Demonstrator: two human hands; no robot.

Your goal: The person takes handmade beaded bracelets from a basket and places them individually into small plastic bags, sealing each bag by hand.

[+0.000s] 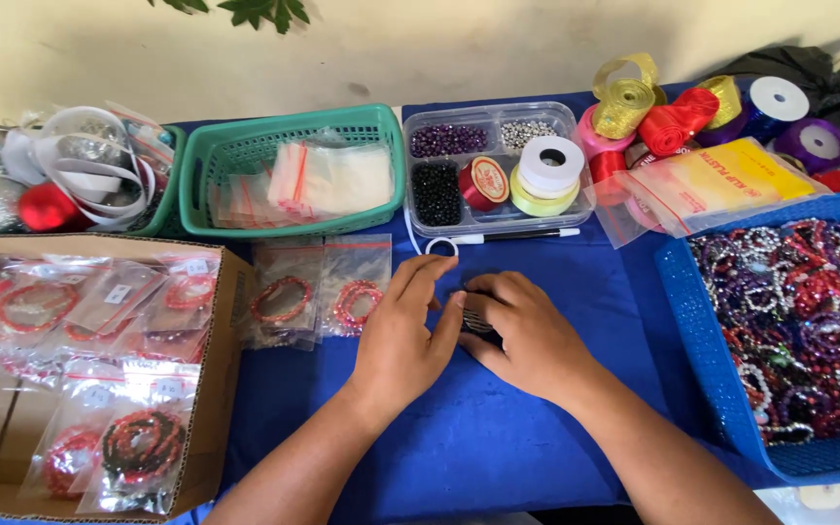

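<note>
1. Head view: both hands meet at the middle of the blue tablecloth (498, 447), fingertips pressed together.
2. Left hand (402, 335) lies palm down, fingers curled toward a small dark beaded piece (476, 321), touching its left edge.
3. Right hand (527, 335) covers most of that piece, fingers bent over it and pinching it; what kind of piece it is, I cannot tell.
4. Just left of the hands, two clear bags with red bracelets (318, 292) lie flat on the cloth.
5. Beyond the fingers, a pen (517, 235) lies in front of a clear bead box (490, 167).
6. Far right, a blue basket (707, 340) is heaped with beaded bracelets.
7. Left edge, a cardboard box (221, 360) holds more bagged bracelets; a green basket (289, 165) holds empty bags.
</note>
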